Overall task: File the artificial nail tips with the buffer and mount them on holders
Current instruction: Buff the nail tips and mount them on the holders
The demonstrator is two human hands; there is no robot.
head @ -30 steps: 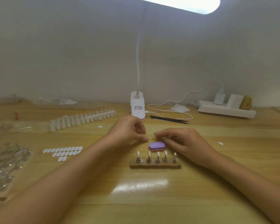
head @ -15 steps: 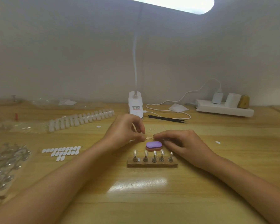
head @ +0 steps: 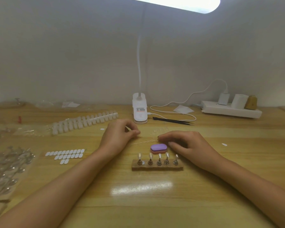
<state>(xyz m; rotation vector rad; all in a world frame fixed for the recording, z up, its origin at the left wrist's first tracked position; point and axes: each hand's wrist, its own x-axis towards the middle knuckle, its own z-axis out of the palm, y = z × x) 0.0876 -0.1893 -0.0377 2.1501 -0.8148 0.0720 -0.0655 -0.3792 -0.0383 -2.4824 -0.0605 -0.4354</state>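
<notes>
Head view: right hand [head: 187, 144] seemingly pinching end of clear tip strip [head: 144, 142] lying on bench [head: 155, 204] behind buffer [head: 158, 148]; left hand [head: 119, 136] curling fingers, grip unclear. Holders [head: 157, 162] standing just before buffer.

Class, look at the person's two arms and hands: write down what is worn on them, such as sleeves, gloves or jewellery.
The left hand and right hand are bare: no gloves, rings or watch show. The left forearm and right forearm are uncovered too, with no sleeve in view.
</notes>
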